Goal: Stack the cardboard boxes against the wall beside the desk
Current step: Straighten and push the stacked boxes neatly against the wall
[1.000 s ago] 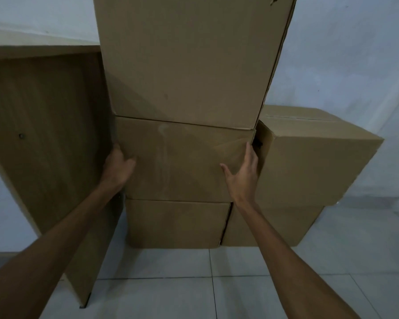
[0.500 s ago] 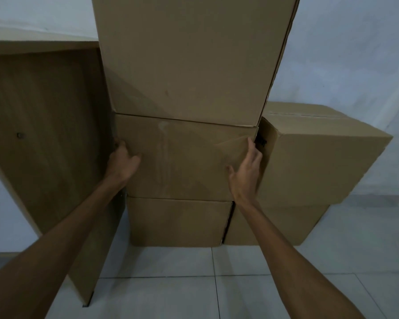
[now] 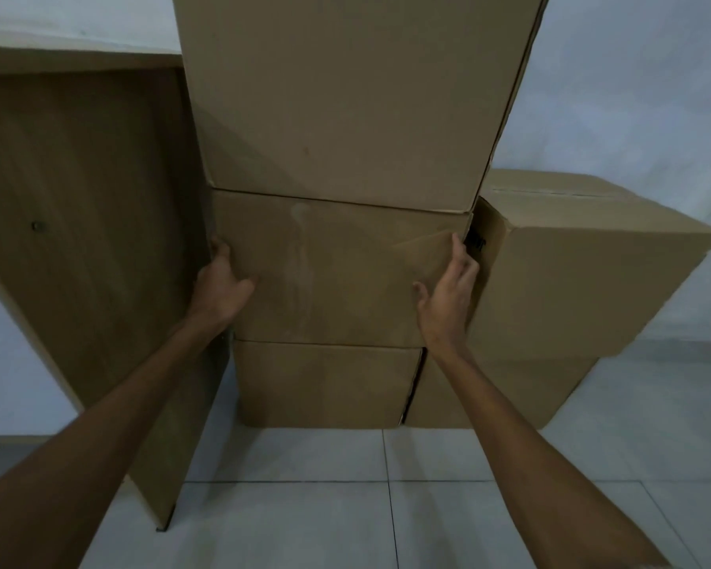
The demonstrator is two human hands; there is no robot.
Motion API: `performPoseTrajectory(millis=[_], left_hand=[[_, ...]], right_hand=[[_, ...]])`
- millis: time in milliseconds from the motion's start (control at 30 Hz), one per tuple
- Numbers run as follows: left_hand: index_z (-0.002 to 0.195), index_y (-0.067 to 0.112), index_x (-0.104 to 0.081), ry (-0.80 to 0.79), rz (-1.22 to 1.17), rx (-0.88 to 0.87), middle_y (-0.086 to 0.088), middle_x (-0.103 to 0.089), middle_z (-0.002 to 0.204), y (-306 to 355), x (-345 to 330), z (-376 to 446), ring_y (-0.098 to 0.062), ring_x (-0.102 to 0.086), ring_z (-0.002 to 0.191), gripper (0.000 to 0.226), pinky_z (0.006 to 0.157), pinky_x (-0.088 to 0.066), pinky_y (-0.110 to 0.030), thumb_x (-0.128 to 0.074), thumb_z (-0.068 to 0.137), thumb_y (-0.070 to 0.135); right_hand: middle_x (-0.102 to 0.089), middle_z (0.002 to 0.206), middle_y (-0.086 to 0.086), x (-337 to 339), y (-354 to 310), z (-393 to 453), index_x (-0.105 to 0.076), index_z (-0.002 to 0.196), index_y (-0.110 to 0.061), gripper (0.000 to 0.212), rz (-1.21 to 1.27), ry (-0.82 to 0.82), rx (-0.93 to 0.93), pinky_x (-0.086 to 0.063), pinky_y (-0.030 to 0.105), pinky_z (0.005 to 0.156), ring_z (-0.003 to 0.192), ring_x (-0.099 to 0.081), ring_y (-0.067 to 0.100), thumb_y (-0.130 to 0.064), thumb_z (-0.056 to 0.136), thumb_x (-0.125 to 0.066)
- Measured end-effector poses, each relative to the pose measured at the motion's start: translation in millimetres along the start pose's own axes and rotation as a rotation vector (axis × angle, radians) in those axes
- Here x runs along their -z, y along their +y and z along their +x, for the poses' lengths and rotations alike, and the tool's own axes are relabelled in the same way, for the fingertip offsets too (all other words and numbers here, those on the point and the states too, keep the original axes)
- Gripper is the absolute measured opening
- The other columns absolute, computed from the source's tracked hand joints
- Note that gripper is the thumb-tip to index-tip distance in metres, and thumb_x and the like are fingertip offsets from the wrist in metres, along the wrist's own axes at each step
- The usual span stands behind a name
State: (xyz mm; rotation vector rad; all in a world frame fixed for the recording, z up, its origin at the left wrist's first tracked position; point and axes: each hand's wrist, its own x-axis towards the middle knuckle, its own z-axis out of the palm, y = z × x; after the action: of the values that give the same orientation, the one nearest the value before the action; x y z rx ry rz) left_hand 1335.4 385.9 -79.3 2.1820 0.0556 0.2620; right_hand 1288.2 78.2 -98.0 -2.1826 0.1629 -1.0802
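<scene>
Stack by the desk: three brown cardboard boxes are seen piled one on another, set close against the side of the desk and backed by the wall.
Top box: a large brown cardboard box (image 3: 345, 100) is set on the middle one and overhangs it a little at the right; its upper part is cut off by the frame.
Middle box: a wide brown cardboard box (image 3: 337, 273) with a pale streak down its front is held at both sides.
Bottom box: a lower brown cardboard box (image 3: 325, 384) rests on the floor, under the middle one.
Right pile: a brown cardboard box with a taped top (image 3: 583, 273) is set on another brown box (image 3: 522, 388) on the floor — both just beside the main stack.
Left hand (image 3: 220, 291): the left edge of the middle box is gripped, the fingertips lost in the gap beside the desk, the thumb laid on the front face.
Right hand (image 3: 448, 299): it is laid flat on the right end of the middle box's front, fingers straight and close together, thumb spread apart.
Desk: the brown wood-grain side panel of a desk (image 3: 83, 240) stands left of the stack.
Surroundings: a pale wall (image 3: 633, 96) behind — a floor of pale square tiles (image 3: 386, 507) below.
</scene>
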Motion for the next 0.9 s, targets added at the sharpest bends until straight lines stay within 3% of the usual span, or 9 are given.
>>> performPoseTrajectory(millis=[233,400,600,700,833,900], left_hand=[[0.154,0.011,-0.008,-0.021,0.034,-0.017,-0.016,-0.034,0.154,7.6,-1.1,6.1,-0.034,-0.038,0.138,0.092,0.113,-0.035,-0.041,-0.064,0.085,0.033],[0.154,0.017,0.008,-0.01,0.06,-0.018,-0.014,-0.03,0.156,1.9,-5.2,-1.3,-0.036,-0.039,0.137,0.098,0.113,-0.036,-0.042,-0.064,0.089,0.025],[0.154,0.022,0.009,-0.006,0.012,-0.003,-0.011,-0.034,0.155,0.4,-2.3,-2.0,-0.034,-0.04,0.137,0.102,0.113,-0.034,-0.041,-0.067,0.088,0.028],[0.155,0.017,0.005,0.038,0.004,-0.019,-0.013,-0.029,0.157,8.0,-0.1,-5.4,-0.034,-0.036,0.139,0.097,0.114,-0.032,-0.04,-0.066,0.089,0.028],[0.155,0.015,0.0,0.157,0.004,-0.115,-0.011,-0.025,0.159,23.4,8.6,-10.8,-0.032,-0.031,0.143,0.096,0.117,-0.028,-0.042,-0.066,0.088,0.031],[0.155,0.015,-0.004,0.234,-0.004,-0.174,-0.011,-0.026,0.159,35.4,16.5,-12.4,-0.031,-0.03,0.143,0.095,0.118,-0.027,-0.042,-0.067,0.087,0.033]], right_hand=[[-0.032,0.142,0.013,0.3,0.6,2.3,-0.018,0.155,-0.017,0.097,-0.021,-0.002,0.012,-0.03,0.024,0.111,0.131,-0.041,0.024,0.002,0.079,-0.074],[-0.031,0.143,0.012,3.3,1.5,0.2,-0.018,0.155,-0.017,0.096,-0.01,-0.017,0.022,-0.027,0.022,0.11,0.132,-0.04,0.023,0.001,0.08,-0.074],[-0.025,0.151,0.013,7.2,-1.5,-1.2,-0.017,0.156,-0.015,0.095,-0.004,-0.035,0.024,-0.025,0.023,0.112,0.137,-0.037,0.023,0.001,0.081,-0.073],[-0.025,0.152,0.013,12.8,-2.8,-2.3,-0.022,0.154,-0.011,0.086,-0.002,-0.022,0.05,-0.026,0.021,0.111,0.137,-0.036,0.023,-0.006,0.084,-0.071],[-0.024,0.155,0.009,28.5,-9.1,5.2,-0.026,0.151,-0.01,0.071,0.026,0.062,0.072,-0.034,0.037,0.115,0.142,-0.031,0.022,-0.019,0.091,-0.063],[-0.024,0.158,0.006,41.0,-16.5,15.6,-0.026,0.151,-0.01,0.068,0.039,0.106,0.112,-0.032,0.037,0.117,0.145,-0.027,0.019,-0.023,0.093,-0.06]])
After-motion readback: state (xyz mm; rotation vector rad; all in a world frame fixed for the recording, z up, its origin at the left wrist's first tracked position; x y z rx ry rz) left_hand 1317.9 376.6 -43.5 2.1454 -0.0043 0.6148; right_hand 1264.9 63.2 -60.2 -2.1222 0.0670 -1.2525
